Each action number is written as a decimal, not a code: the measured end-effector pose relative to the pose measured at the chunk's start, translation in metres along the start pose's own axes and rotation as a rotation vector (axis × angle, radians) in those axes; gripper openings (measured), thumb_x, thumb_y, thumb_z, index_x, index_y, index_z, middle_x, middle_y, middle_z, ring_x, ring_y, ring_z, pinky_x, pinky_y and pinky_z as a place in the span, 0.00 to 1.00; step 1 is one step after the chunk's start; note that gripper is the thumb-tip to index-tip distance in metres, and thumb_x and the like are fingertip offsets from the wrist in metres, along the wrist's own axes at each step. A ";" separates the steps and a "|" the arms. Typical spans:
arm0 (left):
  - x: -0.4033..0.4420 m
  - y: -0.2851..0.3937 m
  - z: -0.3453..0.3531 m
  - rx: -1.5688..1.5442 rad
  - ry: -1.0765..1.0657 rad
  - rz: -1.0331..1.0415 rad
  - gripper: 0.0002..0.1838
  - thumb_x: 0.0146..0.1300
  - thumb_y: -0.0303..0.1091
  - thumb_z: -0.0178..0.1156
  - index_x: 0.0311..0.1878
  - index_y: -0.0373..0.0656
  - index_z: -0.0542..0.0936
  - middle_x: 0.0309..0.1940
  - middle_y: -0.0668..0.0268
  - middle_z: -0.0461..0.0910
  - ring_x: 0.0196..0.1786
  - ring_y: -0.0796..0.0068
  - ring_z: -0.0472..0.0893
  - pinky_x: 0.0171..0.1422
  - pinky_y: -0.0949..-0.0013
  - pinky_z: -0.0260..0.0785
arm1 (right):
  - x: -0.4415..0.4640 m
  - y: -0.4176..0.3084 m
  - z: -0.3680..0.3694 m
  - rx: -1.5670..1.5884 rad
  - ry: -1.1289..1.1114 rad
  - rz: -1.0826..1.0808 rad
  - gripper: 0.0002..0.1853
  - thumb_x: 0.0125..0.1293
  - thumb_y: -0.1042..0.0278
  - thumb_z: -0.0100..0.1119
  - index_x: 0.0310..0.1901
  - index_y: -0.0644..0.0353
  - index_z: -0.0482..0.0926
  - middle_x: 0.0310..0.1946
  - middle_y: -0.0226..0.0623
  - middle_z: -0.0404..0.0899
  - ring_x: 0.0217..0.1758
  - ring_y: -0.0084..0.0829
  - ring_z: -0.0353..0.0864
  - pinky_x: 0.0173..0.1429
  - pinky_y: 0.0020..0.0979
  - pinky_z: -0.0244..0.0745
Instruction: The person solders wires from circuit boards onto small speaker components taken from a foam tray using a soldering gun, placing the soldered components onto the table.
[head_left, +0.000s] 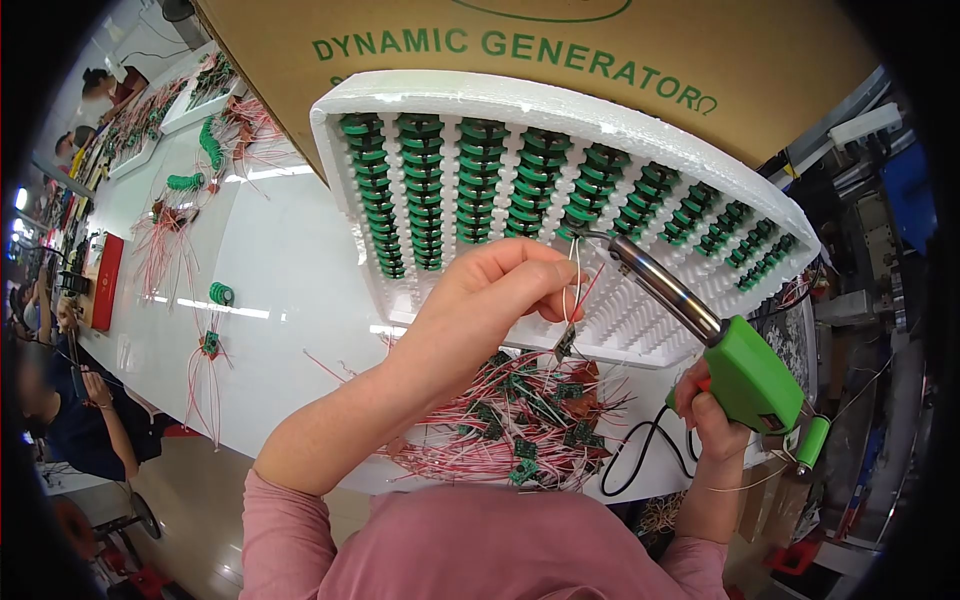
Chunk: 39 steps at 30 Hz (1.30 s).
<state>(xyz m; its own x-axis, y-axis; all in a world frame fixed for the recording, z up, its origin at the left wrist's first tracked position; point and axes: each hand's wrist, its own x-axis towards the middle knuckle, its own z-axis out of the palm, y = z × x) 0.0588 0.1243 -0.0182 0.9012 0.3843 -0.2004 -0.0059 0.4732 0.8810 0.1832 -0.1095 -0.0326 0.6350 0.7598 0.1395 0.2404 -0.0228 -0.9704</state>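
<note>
My left hand (520, 285) pinches thin wires (568, 300) between thumb and fingers. A small circuit board (566, 343) dangles from them, with a red wire beside it. In my right hand (715, 415) is a green soldering gun (755, 375), its long metal barrel pointing up and left. The bent tip meets the upper wire ends at a green ring-shaped part (583, 215) in the white foam tray (560, 108); exact contact is too small to tell. Rows of similar green parts (478, 180) fill the tray's slots.
Below the tray lies a pile of circuit boards with red and white wires (490, 415). A cardboard box (500, 45) stands behind the tray. A black cable (640, 440) loops beside my right hand. More green parts (221, 293) lie on the white table (270, 350). Other people work at the left.
</note>
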 end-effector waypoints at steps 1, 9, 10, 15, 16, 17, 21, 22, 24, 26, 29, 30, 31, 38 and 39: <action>0.000 0.001 0.000 0.000 0.000 0.001 0.07 0.58 0.34 0.53 0.30 0.41 0.76 0.24 0.70 0.76 0.32 0.81 0.75 0.46 0.74 0.64 | 0.000 0.000 0.000 -0.003 -0.002 -0.004 0.13 0.55 0.65 0.54 0.38 0.64 0.68 0.15 0.33 0.66 0.14 0.18 0.59 0.17 0.20 0.55; -0.001 0.004 0.002 0.011 0.017 -0.011 0.08 0.57 0.35 0.54 0.31 0.41 0.77 0.23 0.71 0.75 0.31 0.81 0.75 0.46 0.75 0.64 | 0.000 0.005 -0.001 0.038 -0.036 0.001 0.15 0.56 0.59 0.58 0.35 0.62 0.67 0.17 0.31 0.66 0.15 0.19 0.60 0.18 0.20 0.54; -0.001 0.003 0.002 0.010 0.015 -0.008 0.08 0.57 0.35 0.54 0.31 0.40 0.77 0.23 0.71 0.75 0.30 0.81 0.75 0.46 0.75 0.64 | 0.000 0.004 -0.001 0.041 -0.038 0.007 0.15 0.56 0.59 0.58 0.35 0.62 0.67 0.18 0.31 0.65 0.15 0.19 0.60 0.18 0.20 0.54; -0.001 0.002 0.002 0.008 0.011 -0.002 0.09 0.58 0.35 0.54 0.31 0.40 0.77 0.22 0.71 0.75 0.30 0.81 0.75 0.45 0.75 0.65 | 0.000 0.005 0.000 0.039 -0.041 -0.006 0.15 0.56 0.59 0.58 0.34 0.62 0.67 0.19 0.31 0.65 0.15 0.19 0.60 0.18 0.20 0.54; 0.000 0.002 0.001 0.005 0.005 0.002 0.09 0.58 0.35 0.54 0.32 0.40 0.77 0.22 0.71 0.75 0.30 0.81 0.75 0.45 0.75 0.65 | 0.001 0.005 0.000 0.039 -0.042 -0.018 0.15 0.56 0.59 0.59 0.34 0.62 0.67 0.19 0.31 0.65 0.15 0.19 0.61 0.18 0.20 0.54; 0.000 0.002 0.001 0.002 -0.001 0.005 0.09 0.58 0.35 0.54 0.32 0.40 0.77 0.22 0.71 0.75 0.30 0.81 0.75 0.45 0.75 0.65 | 0.001 0.005 0.001 0.039 -0.043 -0.029 0.15 0.56 0.59 0.59 0.34 0.62 0.67 0.19 0.31 0.65 0.16 0.19 0.61 0.18 0.20 0.54; -0.001 0.003 0.001 0.012 0.004 0.001 0.09 0.58 0.35 0.54 0.32 0.39 0.77 0.23 0.70 0.75 0.30 0.81 0.75 0.45 0.75 0.65 | 0.003 0.003 0.003 0.046 -0.041 -0.018 0.15 0.56 0.59 0.59 0.33 0.61 0.67 0.19 0.30 0.64 0.16 0.19 0.62 0.17 0.20 0.53; -0.001 0.003 0.001 0.014 0.004 0.001 0.09 0.58 0.35 0.54 0.32 0.39 0.77 0.23 0.70 0.76 0.30 0.81 0.75 0.45 0.76 0.65 | 0.003 0.004 0.003 0.053 -0.042 -0.017 0.15 0.56 0.60 0.59 0.33 0.61 0.67 0.20 0.30 0.64 0.16 0.19 0.62 0.17 0.20 0.53; -0.001 0.003 0.001 0.017 0.005 0.003 0.09 0.58 0.36 0.54 0.32 0.39 0.77 0.23 0.69 0.76 0.30 0.81 0.75 0.45 0.76 0.65 | 0.003 0.005 0.002 0.060 -0.041 -0.011 0.15 0.55 0.60 0.59 0.33 0.61 0.67 0.20 0.30 0.65 0.16 0.19 0.62 0.17 0.19 0.53; -0.001 0.003 0.002 0.022 0.009 0.007 0.10 0.58 0.36 0.54 0.32 0.39 0.77 0.23 0.69 0.76 0.30 0.81 0.75 0.44 0.77 0.64 | 0.003 0.006 0.002 0.064 -0.037 -0.001 0.14 0.55 0.60 0.59 0.33 0.61 0.67 0.21 0.30 0.65 0.16 0.19 0.62 0.17 0.19 0.53; -0.001 0.005 0.003 0.020 0.019 0.000 0.10 0.57 0.36 0.54 0.33 0.38 0.78 0.23 0.69 0.76 0.30 0.81 0.75 0.44 0.77 0.64 | 0.003 0.005 0.003 0.066 -0.042 -0.006 0.14 0.55 0.61 0.59 0.33 0.61 0.67 0.21 0.31 0.65 0.16 0.19 0.61 0.17 0.19 0.53; -0.001 0.005 0.003 0.019 0.025 0.002 0.10 0.57 0.36 0.54 0.33 0.38 0.78 0.23 0.69 0.76 0.29 0.81 0.75 0.44 0.77 0.64 | 0.003 0.004 0.002 0.073 -0.033 0.025 0.11 0.53 0.65 0.59 0.32 0.63 0.69 0.21 0.32 0.67 0.18 0.21 0.64 0.20 0.21 0.58; -0.001 0.004 0.003 0.018 0.030 0.005 0.11 0.56 0.36 0.54 0.33 0.38 0.78 0.23 0.68 0.76 0.29 0.81 0.75 0.44 0.77 0.64 | 0.003 0.002 0.002 0.080 -0.024 0.056 0.09 0.51 0.69 0.59 0.30 0.64 0.71 0.21 0.33 0.69 0.21 0.23 0.67 0.24 0.23 0.62; -0.001 0.004 0.005 0.027 0.047 0.024 0.12 0.56 0.37 0.54 0.33 0.36 0.77 0.22 0.68 0.75 0.29 0.80 0.75 0.43 0.77 0.64 | 0.001 0.003 0.002 0.119 0.008 0.079 0.09 0.50 0.71 0.61 0.28 0.66 0.73 0.20 0.34 0.71 0.24 0.25 0.70 0.27 0.25 0.67; -0.001 0.004 0.005 0.027 0.050 0.026 0.12 0.56 0.37 0.54 0.33 0.36 0.77 0.22 0.68 0.74 0.29 0.80 0.75 0.43 0.77 0.64 | 0.001 0.003 0.002 0.124 0.008 0.073 0.09 0.50 0.70 0.62 0.28 0.66 0.73 0.20 0.34 0.71 0.24 0.25 0.70 0.27 0.25 0.67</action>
<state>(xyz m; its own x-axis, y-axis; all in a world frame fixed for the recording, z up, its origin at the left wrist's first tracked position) 0.0600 0.1216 -0.0121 0.8783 0.4354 -0.1976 -0.0170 0.4413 0.8972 0.1833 -0.1075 -0.0356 0.6533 0.7540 0.0687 0.1015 0.0027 -0.9948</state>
